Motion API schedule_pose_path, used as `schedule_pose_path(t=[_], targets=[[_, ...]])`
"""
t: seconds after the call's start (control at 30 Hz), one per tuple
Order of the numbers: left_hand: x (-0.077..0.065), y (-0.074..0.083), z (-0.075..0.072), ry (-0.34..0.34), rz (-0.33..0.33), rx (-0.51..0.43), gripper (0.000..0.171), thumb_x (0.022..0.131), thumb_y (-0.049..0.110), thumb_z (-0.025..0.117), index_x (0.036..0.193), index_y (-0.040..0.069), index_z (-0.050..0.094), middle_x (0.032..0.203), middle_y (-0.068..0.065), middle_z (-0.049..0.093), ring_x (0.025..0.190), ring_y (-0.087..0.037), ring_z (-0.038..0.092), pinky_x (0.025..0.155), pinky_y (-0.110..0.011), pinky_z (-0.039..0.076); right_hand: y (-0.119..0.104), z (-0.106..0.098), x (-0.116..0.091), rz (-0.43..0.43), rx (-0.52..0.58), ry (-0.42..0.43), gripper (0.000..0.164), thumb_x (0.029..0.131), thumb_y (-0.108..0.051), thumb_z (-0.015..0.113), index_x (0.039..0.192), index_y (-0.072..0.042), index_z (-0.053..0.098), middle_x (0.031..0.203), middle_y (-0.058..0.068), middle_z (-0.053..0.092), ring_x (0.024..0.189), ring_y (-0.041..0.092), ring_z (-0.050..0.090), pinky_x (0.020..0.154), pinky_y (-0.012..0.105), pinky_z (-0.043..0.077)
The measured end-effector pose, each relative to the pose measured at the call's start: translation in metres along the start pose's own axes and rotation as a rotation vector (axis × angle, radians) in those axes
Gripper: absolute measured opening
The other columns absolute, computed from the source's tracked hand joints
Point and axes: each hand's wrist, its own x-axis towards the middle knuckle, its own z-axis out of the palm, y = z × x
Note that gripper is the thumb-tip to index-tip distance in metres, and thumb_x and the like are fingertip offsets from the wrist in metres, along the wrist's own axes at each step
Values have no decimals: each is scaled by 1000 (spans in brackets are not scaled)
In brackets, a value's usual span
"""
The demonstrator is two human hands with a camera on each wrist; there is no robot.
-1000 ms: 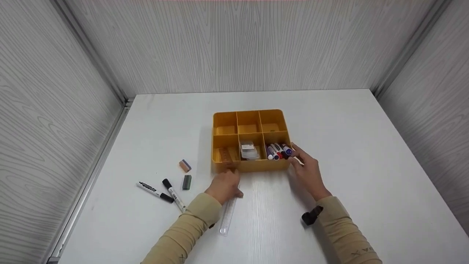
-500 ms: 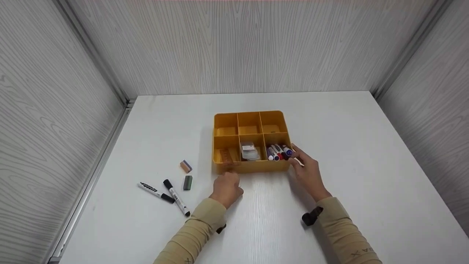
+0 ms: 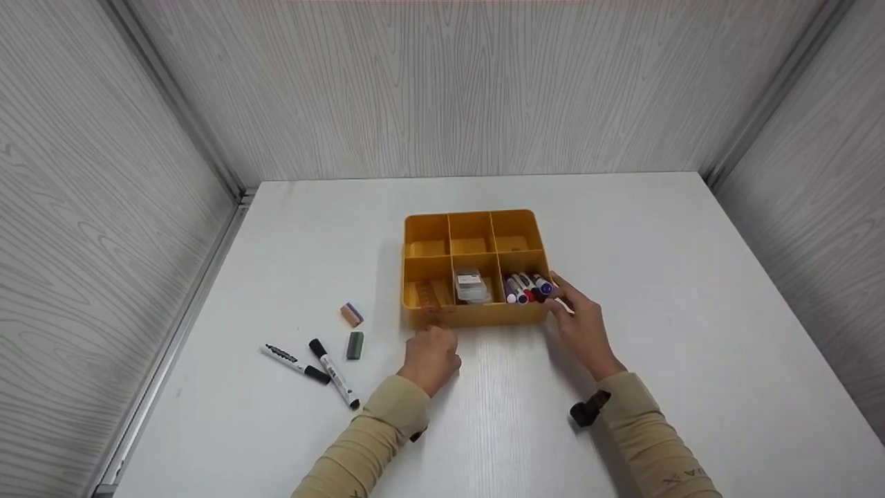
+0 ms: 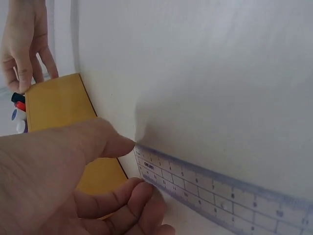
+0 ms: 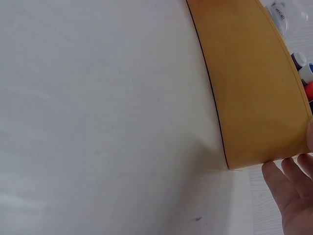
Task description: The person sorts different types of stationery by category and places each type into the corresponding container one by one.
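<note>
My left hand (image 3: 430, 360) is just in front of the yellow divided organizer box (image 3: 484, 315). Its thumb and fingertips pinch the end of a clear plastic ruler (image 4: 195, 186) by its two long edges, as the left wrist view shows. The head view hides the ruler behind hand and sleeve. At the box's front right corner, my right hand (image 3: 582, 328) grips the wall; its fingertips (image 5: 276, 176) press the side face in the right wrist view. Several markers (image 3: 525, 286) fill the front right compartment. Small clear plastic cases (image 3: 472, 286) stand in the front middle one.
Two black-capped markers, one (image 3: 296, 364) touching or close to the other (image 3: 334, 373), lie left on the white table (image 3: 691, 297). A green block (image 3: 355, 346) and an orange-and-blue block (image 3: 351, 315) lie nearby. A translucent piece (image 3: 428, 294) leans in the front left compartment.
My left hand has turned and shifted slightly right, and the ruler has swung out of sight behind the sleeve in the head view. The right hand keeps its grip on the box.
</note>
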Motion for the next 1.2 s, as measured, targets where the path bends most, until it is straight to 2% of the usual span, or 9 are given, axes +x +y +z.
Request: schedule_pose_path(t=[0.13, 0.33, 0.47, 0.6, 0.7, 0.8, 0.9, 1.07, 1.2], targets=[[1, 6, 4, 51, -29, 94, 13, 79, 21, 68, 84, 10, 66, 79, -6, 62, 72, -23, 60, 57, -38, 50, 1, -1, 0, -2, -7, -7, 10, 85, -22, 57, 89, -12, 56, 138, 3, 43, 123, 25, 44, 89, 36, 44], [-1, 6, 3, 113, 1, 79, 8, 78, 11, 67, 70, 9, 65, 71, -7, 61, 67, -24, 60, 53, -35, 50, 0, -1, 0, -36, 14, 2, 9, 86, -17, 56, 90, -9, 56, 136, 9, 44, 122, 27, 46, 87, 37, 45], [-3, 0, -4, 20, 41, 9, 9, 75, 13, 70, 79, 7, 64, 74, -6, 62, 71, -22, 61, 59, -33, 50, 0, 0, 0, -37, 13, -3, 10, 86, -18, 56, 89, -9, 55, 136, 8, 44, 122, 26, 45, 88, 36, 45], [-6, -8, -10, -111, 71, -36, 49, 63, 21, 80, 103, 5, 56, 92, -9, 58, 79, -19, 57, 71, -32, 50, 1, 1, 0, -32, 7, -6, 11, 86, -19, 56, 90, -9, 55, 137, 7, 44, 123, 25, 45, 89, 37, 44], [-9, -12, -8, -110, 60, 16, 68, 61, 27, 81, 115, 3, 48, 103, -15, 52, 81, -21, 55, 74, -33, 50, 1, 1, 0, -32, 0, 5, 9, 86, -18, 57, 89, -9, 55, 136, 5, 45, 122, 26, 45, 89, 40, 44], [-9, -11, -1, -60, 1, 67, 63, 66, 33, 76, 113, 0, 49, 100, -17, 53, 80, -23, 54, 69, -34, 51, 1, 0, 0, -43, -1, 10, 9, 85, -17, 57, 88, -9, 56, 135, 6, 45, 121, 27, 46, 88, 42, 44], [-8, -9, 4, -32, -41, 45, 46, 72, 30, 72, 102, 1, 54, 89, -13, 56, 79, -24, 53, 66, -34, 50, 1, 0, 2, -54, 2, 9, 11, 85, -18, 57, 89, -8, 56, 135, 8, 46, 121, 28, 46, 89, 43, 43], [-6, -7, 3, -41, -37, -61, 24, 77, 19, 69, 91, 3, 58, 83, -8, 57, 79, -24, 55, 68, -35, 47, 2, 0, 2, -34, -5, 13, 11, 85, -19, 58, 88, -9, 56, 135, 6, 46, 122, 27, 45, 91, 45, 42], [-7, -8, -1, -68, -22, -127, 17, 79, 15, 67, 89, 4, 59, 81, -6, 58, 78, -22, 55, 69, -34, 46, 2, -1, 1, -42, -3, 8, 11, 85, -18, 58, 89, -8, 56, 135, 6, 45, 121, 28, 46, 90, 44, 43]])
